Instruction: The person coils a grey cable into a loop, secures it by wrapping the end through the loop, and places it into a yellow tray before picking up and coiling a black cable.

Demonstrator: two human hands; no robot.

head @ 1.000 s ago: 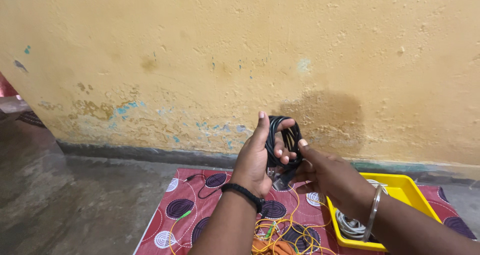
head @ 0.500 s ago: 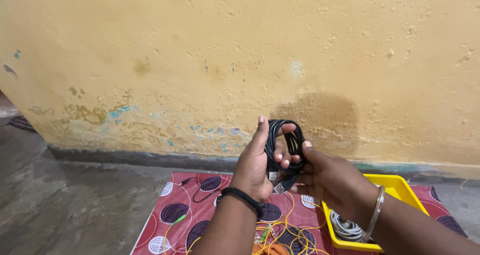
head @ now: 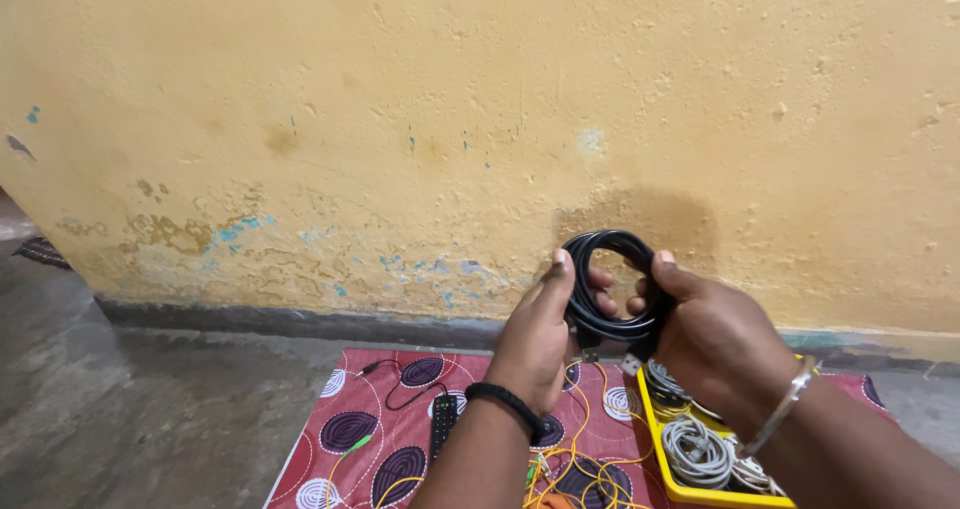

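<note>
the black coiled cable [head: 612,287] is held up before the yellow wall [head: 480,119], gripped on one side by the left hand [head: 540,334] and on the other by the right hand [head: 715,334]. since a moment ago the coil has been turned to face the camera as a rounder loop, so the winding seems nearly done. its plugs [head: 610,354] hang loose below, possibly untucked. beneath lie the patterned cloth [head: 370,429] and the yellow tray [head: 655,439] of grey cables [head: 695,449].

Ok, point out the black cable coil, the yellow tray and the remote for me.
black cable coil [head: 610,241], head view, top arc of the loop.
yellow tray [head: 652,437], head view, left rim.
remote [head: 442,421], head view, middle of its body.
</note>
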